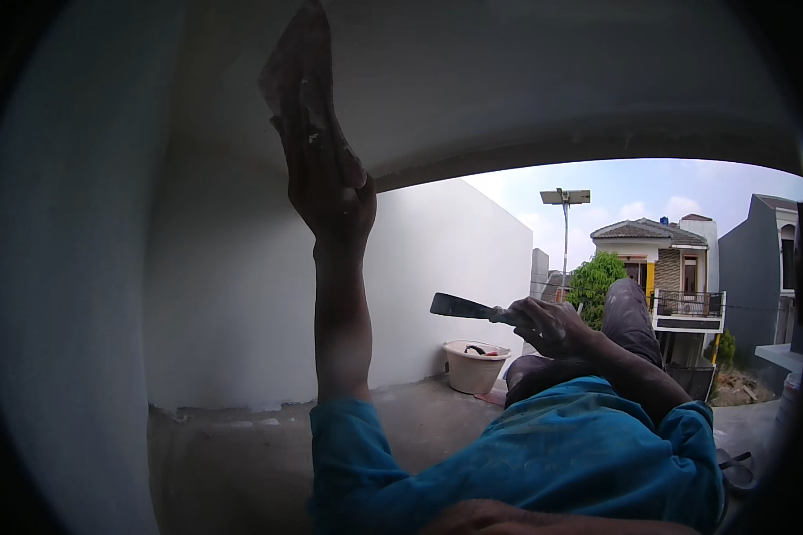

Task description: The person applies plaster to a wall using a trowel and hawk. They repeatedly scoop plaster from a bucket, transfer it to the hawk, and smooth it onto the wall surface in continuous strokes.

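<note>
My left hand (330,178), dusted with white, is raised high toward the ceiling (509,71). Its closed fingers press a flat, thin, smeared sheet (296,58), whose exact kind I cannot make out. Whether the sheet touches the ceiling cannot be told. Lower, in front of my torso, my right hand (553,325) is wrapped round the handle of a putty knife (462,307). Its dark, wide blade points left, apart from any surface.
A cream bucket (475,368) with things inside stands on the floor (241,455) by the white wall (419,259). Another pale wall (71,267) rises close on the left. A dark beam (598,147) edges the ceiling; houses, a tree and a lamp post show beyond.
</note>
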The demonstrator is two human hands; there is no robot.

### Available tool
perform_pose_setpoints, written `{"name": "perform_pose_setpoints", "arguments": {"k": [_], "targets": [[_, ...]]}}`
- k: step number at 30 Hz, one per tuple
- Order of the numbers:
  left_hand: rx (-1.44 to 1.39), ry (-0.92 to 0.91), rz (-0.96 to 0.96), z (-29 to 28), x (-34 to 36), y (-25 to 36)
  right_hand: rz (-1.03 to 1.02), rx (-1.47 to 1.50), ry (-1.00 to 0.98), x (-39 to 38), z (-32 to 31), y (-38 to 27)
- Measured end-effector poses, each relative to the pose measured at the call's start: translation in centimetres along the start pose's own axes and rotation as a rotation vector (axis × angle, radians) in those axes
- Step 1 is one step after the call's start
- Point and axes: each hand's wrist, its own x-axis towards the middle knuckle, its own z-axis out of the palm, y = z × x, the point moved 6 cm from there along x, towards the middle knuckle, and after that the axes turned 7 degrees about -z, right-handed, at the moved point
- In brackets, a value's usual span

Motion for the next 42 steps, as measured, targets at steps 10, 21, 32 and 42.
{"name": "perform_pose_setpoints", "arguments": {"k": [10, 21, 32, 42], "targets": [[0.035, 0.007, 0.122, -4.4, 10.3, -4.7, 0.004, -0.04, -0.035, 0.3, -0.4, -0.2], [0.036, -0.174, 0.133, -2.7, 13.8, -2.5, -0.006, -0.063, -0.033, 0.1, -0.5, -0.3], [-0.163, -0.386, 0.103, -1.4, 6.1, -0.2, -0.01, -0.015, -0.025, 0.1, -0.3, -0.2], [0.158, 0.048, 0.032, -1.1, 7.7, -7.6, 0.031, -0.018, -0.071, 0.1, -0.8, -0.4]]}}
